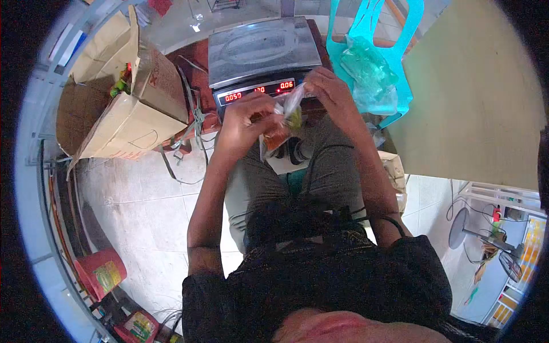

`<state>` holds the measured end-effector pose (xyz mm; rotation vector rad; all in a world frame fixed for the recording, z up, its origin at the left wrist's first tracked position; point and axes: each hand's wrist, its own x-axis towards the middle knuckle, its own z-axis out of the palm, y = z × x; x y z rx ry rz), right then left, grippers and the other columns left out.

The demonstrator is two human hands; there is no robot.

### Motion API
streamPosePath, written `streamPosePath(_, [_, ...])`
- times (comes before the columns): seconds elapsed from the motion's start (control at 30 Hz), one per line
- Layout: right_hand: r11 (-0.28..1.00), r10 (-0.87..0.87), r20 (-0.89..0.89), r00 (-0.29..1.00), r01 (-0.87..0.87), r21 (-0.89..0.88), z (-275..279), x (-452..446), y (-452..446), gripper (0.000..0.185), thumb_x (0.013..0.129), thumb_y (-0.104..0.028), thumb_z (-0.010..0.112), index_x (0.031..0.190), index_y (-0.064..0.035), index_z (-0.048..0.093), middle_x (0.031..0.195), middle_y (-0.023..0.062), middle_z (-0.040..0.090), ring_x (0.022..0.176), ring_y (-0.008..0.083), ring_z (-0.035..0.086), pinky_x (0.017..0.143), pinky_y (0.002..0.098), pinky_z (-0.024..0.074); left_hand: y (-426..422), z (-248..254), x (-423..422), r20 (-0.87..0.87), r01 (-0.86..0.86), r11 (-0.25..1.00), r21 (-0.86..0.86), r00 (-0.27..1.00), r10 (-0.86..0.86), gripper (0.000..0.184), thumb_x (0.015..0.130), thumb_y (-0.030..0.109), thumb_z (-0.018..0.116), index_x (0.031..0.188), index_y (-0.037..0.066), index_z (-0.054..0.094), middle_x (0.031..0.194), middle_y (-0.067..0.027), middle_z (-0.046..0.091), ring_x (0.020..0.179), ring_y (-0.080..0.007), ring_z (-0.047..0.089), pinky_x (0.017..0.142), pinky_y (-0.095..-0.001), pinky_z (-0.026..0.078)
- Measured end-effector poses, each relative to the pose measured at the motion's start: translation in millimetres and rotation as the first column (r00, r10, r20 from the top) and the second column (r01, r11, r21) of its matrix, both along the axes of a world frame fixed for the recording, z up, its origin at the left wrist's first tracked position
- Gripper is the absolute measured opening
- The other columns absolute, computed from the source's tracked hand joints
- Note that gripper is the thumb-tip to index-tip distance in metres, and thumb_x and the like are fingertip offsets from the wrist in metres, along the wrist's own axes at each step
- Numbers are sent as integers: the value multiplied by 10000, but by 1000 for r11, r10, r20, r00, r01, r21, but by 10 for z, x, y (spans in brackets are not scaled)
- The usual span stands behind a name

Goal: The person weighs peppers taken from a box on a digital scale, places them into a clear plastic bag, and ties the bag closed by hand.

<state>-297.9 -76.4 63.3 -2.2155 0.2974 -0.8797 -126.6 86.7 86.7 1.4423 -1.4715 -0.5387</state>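
Note:
A small clear plastic bag (275, 137) with orange-brown contents and a yellow-green bit hangs above my lap. My left hand (249, 119) has its fingers closed on the bag's gathered upper part. On the other side, my right hand (330, 94) pinches the twisted, whitish free end of the plastic. Just beyond both hands stands a digital weighing scale (264, 50) with a flat metal pan. Red digits glow on its display (257, 91), partly covered by my hands; 0.06 reads at the right.
To the left is an open cardboard box (154, 86) with something green and red inside. A turquoise plastic chair (403, 74) at the right bears green and clear plastic bags (369, 68). A large tan board (472, 97) stands further right. Cords (197, 114) hang beside the box.

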Motion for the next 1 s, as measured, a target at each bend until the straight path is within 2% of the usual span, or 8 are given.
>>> streamPosePath(0.23, [777,286,5,958,-236,583,-130,43,-112,192,929,-184,562,982,-10,623,1005,52,608,937,163,566,845,305,447,-17,392,-186,-35,102,994,-43,994,-104,177,738,3,722,902,-6,657,886,-83,630,814,-151,618,724,-272,493])
streamPosePath(0.33, [726,256,147,955,-291,623,-412,93,-70,269,930,-232,582,1092,-17,596,1013,26,621,961,147,585,860,293,466,-87,474,-180,-14,114,989,-98,993,-116,159,738,-2,725,884,-11,661,883,-89,630,804,-146,615,719,-255,488])
streamPosePath(0.43, [225,287,361,887,-429,875,-569,96,54,306,905,-184,605,1173,-47,553,1002,27,611,980,140,581,853,304,487,-195,483,-178,-25,110,979,-171,993,-116,141,738,8,731,860,-15,665,869,-91,635,795,-150,618,713,-250,487])
streamPosePath(0.6, [-337,55,717,695,-663,669,-892,304,411,390,848,-321,657,1159,-109,555,956,34,594,875,153,595,779,326,520,-386,327,-216,-34,-63,964,-259,998,56,140,734,44,740,843,-7,669,832,-90,650,782,-159,628,694,-261,492])
streamPosePath(0.67, [-488,-4,775,632,-678,550,-960,435,610,380,829,-438,658,1056,-148,561,863,1,555,714,136,554,659,303,511,-449,228,-239,-44,-169,952,-255,986,163,142,735,57,739,843,-4,669,818,-92,654,761,-162,632,679,-270,494])
streamPosePath(0.77, [-497,-81,784,615,-707,504,-678,470,819,266,906,-375,597,902,-119,525,683,-1,478,587,140,480,532,267,394,-514,40,-190,-9,-316,921,-225,946,323,132,737,62,729,828,-2,659,809,-92,649,712,-181,635,648,-278,493])
streamPosePath(0.87, [-265,27,525,851,-500,824,-624,376,849,280,944,-386,555,870,-123,496,648,-37,420,553,112,449,479,256,373,-514,-176,-74,90,-378,904,-201,912,401,116,738,61,718,818,9,652,787,-96,638,677,-219,637,621,-295,491])
streamPosePath(1.0, [-13,114,215,970,-214,977,-440,144,818,279,970,-369,521,846,-121,489,643,-29,429,563,99,472,462,233,361,-457,-419,19,165,-380,914,-144,901,401,105,738,56,709,821,28,650,789,-100,632,679,-242,636,606,-310,486])
